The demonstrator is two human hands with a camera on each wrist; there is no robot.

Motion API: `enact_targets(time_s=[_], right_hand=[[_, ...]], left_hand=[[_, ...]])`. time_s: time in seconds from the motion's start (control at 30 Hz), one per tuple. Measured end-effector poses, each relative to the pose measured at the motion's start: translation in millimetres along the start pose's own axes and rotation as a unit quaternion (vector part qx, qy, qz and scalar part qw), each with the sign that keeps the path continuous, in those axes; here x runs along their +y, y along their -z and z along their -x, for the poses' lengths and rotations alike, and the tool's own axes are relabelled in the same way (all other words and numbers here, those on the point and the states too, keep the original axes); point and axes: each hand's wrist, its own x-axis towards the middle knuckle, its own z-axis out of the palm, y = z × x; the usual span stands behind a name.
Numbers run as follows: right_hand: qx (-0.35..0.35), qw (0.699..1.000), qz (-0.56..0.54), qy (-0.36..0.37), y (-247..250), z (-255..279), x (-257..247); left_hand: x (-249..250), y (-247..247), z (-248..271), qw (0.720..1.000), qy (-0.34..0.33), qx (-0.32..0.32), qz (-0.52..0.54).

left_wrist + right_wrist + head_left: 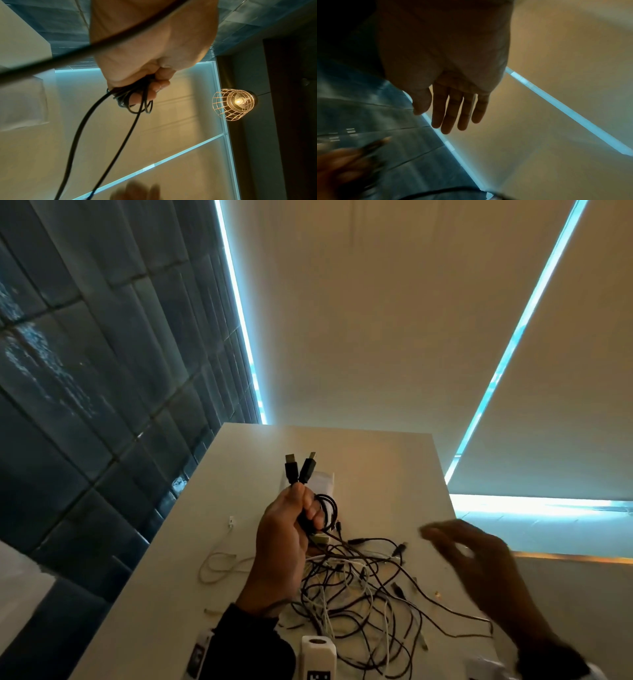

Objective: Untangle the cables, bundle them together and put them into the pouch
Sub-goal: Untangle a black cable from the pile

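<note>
A matt, smooth white table (404, 470) carries thin black and white plastic-sheathed cables (356, 587). The lamp (234, 104) has a wire metal cage. Glossy dark tiles (85, 364) cover the wall.

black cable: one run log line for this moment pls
left hand: grips coiled black cable, plugs up | right hand: open, empty, blurred | cable tangle: on table | pouch: not identified

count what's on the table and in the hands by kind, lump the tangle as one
coiled black cable with two plugs up, in the left hand: 1
loose beige cable on the table: 1
tangled heap of black and white cables: 1
white pouch behind: 1
total: 4
</note>
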Motion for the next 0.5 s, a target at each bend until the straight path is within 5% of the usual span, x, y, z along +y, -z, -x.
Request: enact_targets(time_s=[0.17,0.37,0.5], right_hand=[[-0.133,0.984,-0.039,0.113,-56,-6,-54],[-0.095,0.983,-0.102,0.12,-55,1,-51],[-0.006,0.997,-0.076,0.033,-13,0,-18]], left_hand=[[-2,-7,5,0.998,0.002,-0.005,-0.055],[-6,-1,6,0.996,0.026,-0.015,-0.085],[1,9,1,0.991,0.029,0.005,-0.131]])
